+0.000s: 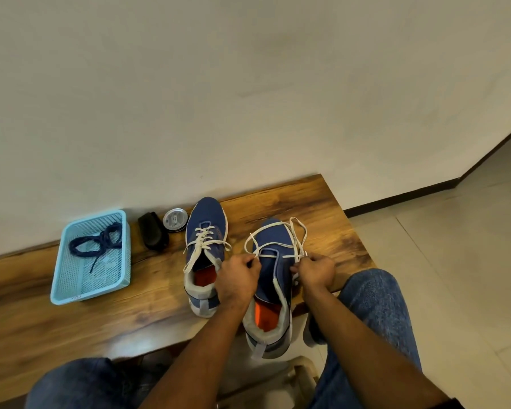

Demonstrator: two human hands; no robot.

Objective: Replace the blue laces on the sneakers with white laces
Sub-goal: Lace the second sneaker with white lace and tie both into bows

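Two blue sneakers stand on the wooden table (pixel 71 329), toes toward the wall. The left sneaker (pixel 204 255) is laced with a white lace. The right sneaker (pixel 273 278) hangs partly over the table's front edge and has a white lace (pixel 278 236) threaded through its lowest eyelets, both ends looping loose over the toe. My left hand (pixel 239 278) pinches the lace at the shoe's left side. My right hand (pixel 316 271) pinches the other strand at the shoe's right side. The blue laces (pixel 98 242) lie in the basket.
A light blue plastic basket (pixel 68 287) sits on the table at the left. A black brush-like object (pixel 153 234) and a round silver tin (pixel 175 219) stand by the wall. My knees in jeans are below the table edge, with tiled floor on the right.
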